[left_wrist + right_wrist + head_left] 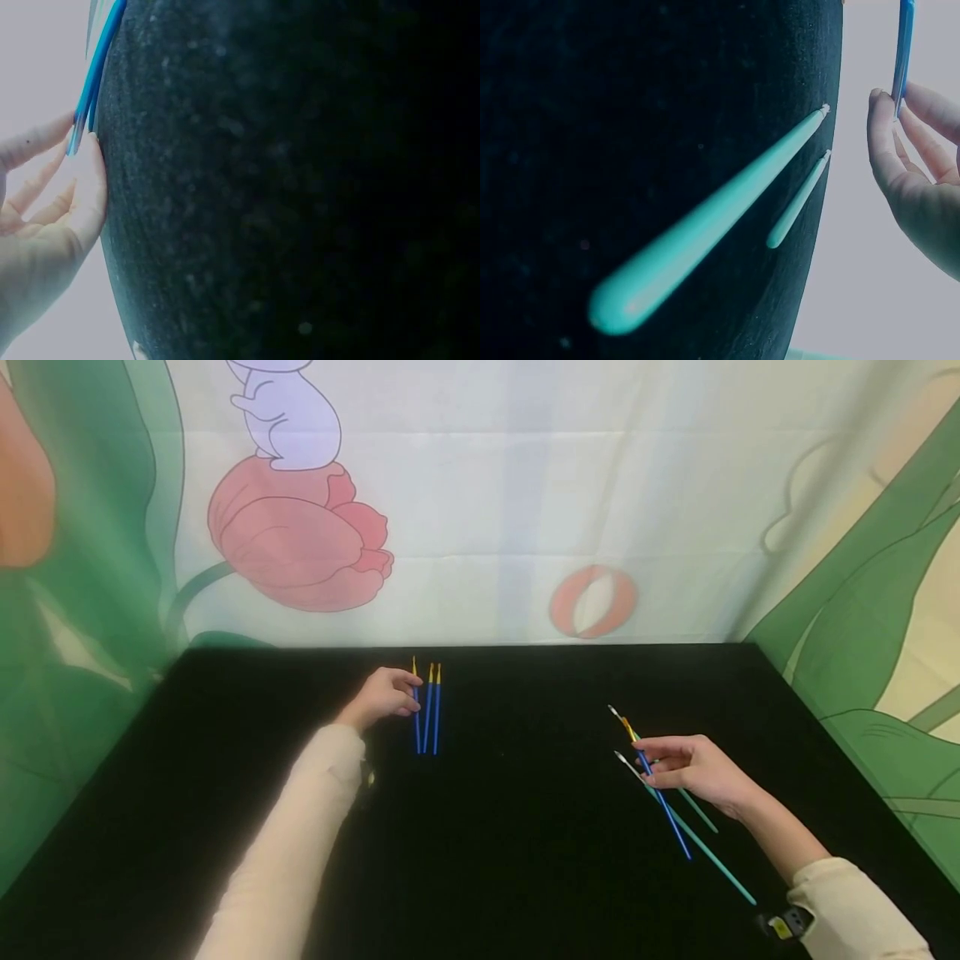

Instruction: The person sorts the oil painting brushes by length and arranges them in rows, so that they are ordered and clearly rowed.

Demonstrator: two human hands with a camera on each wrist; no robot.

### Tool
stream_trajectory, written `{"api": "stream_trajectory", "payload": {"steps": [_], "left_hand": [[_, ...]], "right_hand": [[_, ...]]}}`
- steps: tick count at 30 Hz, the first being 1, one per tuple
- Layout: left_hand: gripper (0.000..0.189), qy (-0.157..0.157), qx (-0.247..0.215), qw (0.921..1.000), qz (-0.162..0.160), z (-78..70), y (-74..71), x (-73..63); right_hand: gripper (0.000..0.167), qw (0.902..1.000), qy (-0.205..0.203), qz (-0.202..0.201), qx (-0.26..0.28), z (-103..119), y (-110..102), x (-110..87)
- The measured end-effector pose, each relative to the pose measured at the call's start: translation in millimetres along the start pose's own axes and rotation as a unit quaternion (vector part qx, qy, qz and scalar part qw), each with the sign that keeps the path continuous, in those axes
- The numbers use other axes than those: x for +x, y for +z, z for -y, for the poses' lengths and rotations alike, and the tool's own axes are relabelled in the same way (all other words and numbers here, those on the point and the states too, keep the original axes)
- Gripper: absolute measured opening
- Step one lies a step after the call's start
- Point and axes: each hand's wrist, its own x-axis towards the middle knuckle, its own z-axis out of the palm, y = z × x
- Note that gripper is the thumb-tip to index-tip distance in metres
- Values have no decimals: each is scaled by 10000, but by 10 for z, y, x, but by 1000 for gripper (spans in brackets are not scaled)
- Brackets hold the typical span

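Observation:
At the back left of the table, my left hand pinches the leftmost blue paintbrush near its yellow ferrule. Two more blue paintbrushes lie just to its right, tips pointing away from me. Thumb and fingers meet at a blue handle in the left wrist view. Over on the right, my right hand holds another blue paintbrush between thumb and fingers, bristles toward the back. Beneath it on the table lie two teal paintbrushes with pale tips, partly hidden by the hand and the blue brush.
Everything lies on a black tabletop. Behind it hangs a printed curtain with a flower and an animal figure, and its fabric also runs along both sides. A small dark device sits at my right cuff.

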Motion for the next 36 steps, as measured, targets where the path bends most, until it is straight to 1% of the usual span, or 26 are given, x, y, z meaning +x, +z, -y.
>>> {"api": "stream_trajectory", "payload": {"steps": [4, 7, 11, 17, 22, 30, 32, 36], "left_hand": [[42, -40, 97, 9999, 82, 5, -4, 12], [43, -58, 184, 9996, 228, 3, -12, 21], [44, -96, 288, 9987, 400, -9, -17, 34], [48, -129, 267, 9986, 433, -12, -7, 47], [49, -131, 214, 9984, 497, -19, -5, 47], [50, -134, 200, 9983, 529, -10, -33, 26], [50, -123, 184, 9982, 554, 2, -46, 21], [49, -3, 228, 9979, 607, -5, -55, 3]], "right_hand": [[48, 10000, -10, -16, -79, -7, 11, 46], [49, 9999, -58, 14, -117, 7, 29, 87], [49, 9999, -95, 100, -32, 43, 62, 139], [49, 9999, -72, 135, 6, 92, 107, 230], [49, 9998, -139, 126, 5, 138, 163, 317], [47, 9995, -252, 138, 162, 203, 340, 491], [47, 9994, -290, 117, 175, 228, 384, 527], [47, 9994, -282, -4, 213, 259, 441, 581]]}}
